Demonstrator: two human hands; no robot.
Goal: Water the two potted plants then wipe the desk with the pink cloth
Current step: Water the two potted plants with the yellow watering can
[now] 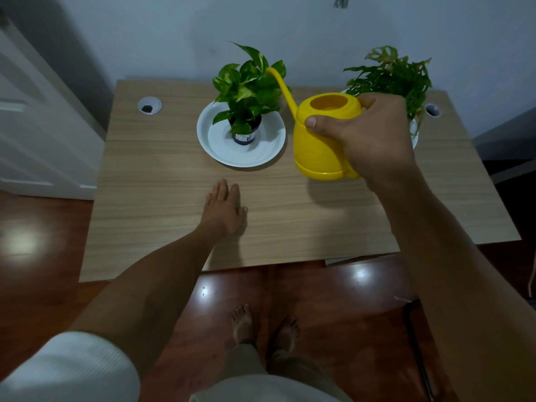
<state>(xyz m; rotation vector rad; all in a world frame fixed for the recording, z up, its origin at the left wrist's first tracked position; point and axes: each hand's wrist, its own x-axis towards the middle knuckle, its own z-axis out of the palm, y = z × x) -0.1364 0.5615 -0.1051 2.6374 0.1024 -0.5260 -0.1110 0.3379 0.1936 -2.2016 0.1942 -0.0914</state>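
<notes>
My right hand grips the handle of a yellow watering can, held above the desk with its long spout reaching into the leaves of the left plant. That left plant stands in a small dark pot on a white plate. The right plant, with split leaves, sits behind my right hand, and its white plate is mostly hidden. My left hand lies flat on the wooden desk, fingers together, holding nothing. No pink cloth is in view.
Two round cable holes sit at the desk's back corners, one on the left and one on the right. A wall runs behind the desk, a white door stands at the left, and my bare feet stand on the wooden floor.
</notes>
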